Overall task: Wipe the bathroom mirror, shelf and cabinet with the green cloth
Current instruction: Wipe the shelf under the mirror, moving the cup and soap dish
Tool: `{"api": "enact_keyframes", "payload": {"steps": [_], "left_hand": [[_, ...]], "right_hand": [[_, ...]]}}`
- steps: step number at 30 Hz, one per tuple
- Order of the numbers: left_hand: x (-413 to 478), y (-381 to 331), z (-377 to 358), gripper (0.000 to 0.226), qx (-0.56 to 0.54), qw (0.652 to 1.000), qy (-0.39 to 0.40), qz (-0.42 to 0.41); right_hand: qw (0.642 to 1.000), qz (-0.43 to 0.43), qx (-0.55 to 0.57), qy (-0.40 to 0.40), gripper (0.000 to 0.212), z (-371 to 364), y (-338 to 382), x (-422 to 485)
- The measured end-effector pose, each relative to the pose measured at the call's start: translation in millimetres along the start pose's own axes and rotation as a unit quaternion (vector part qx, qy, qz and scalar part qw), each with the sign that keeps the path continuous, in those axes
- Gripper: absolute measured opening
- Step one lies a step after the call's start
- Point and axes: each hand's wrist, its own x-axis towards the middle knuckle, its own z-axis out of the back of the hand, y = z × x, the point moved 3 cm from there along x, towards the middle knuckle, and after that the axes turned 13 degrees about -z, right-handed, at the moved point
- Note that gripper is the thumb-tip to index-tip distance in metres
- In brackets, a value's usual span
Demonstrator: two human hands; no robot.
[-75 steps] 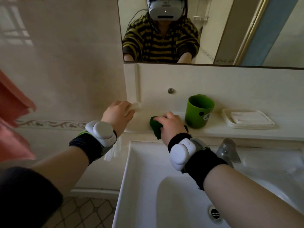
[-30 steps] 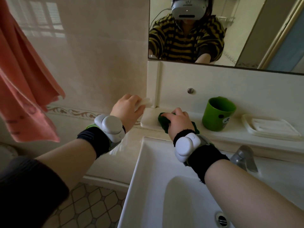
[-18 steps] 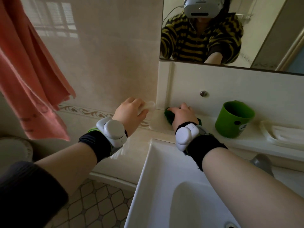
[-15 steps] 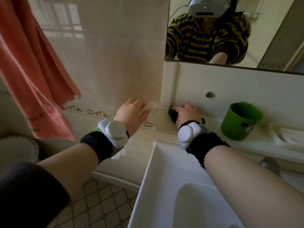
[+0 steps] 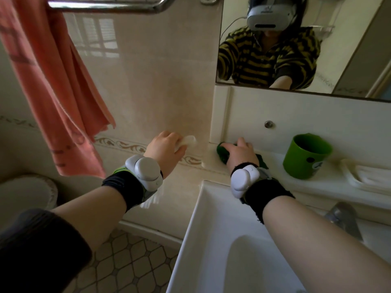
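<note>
Green cloth (image 5: 222, 153): dark, bunched, shelf (image 5: 274, 164) left end, under right hand (image 5: 241, 155), fingers curled; left hand (image 5: 165, 151) grips pale lump (image 5: 188, 141).

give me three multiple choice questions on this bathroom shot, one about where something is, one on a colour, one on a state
1. Where on the shelf is the green cloth? A its left end B its middle C its right end
2. What colour is the towel on the rail? A blue B orange-pink C grey
3. What is the left hand doing? A lying flat, empty B making an empty fist C holding a small white object

Answers: 1 A, the right hand holds it in the corner, left of the green cup. 2 B, it hangs orange-pink against the pale tile. 3 C, the white piece shows past its curled fingers.
</note>
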Motion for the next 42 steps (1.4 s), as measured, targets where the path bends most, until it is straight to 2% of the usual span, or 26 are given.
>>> {"api": "enact_keyframes", "payload": {"steps": [16, 20, 42], "left_hand": [[17, -12, -14, 0.028, -0.023, 1.0, 0.004, -0.021], [21, -8, -18, 0.028, -0.03, 0.999, -0.001, -0.024], [5, 23, -18, 0.026, -0.017, 1.0, -0.002, 0.011]], "right_hand": [[0.999, 0.039, 0.019, -0.02, 0.053, -5, 1, -27], [0.999, 0.031, 0.01, -0.003, 0.058, -5, 5, -18], [0.998, 0.034, -0.037, 0.042, 0.053, -7, 30, 15]]}}
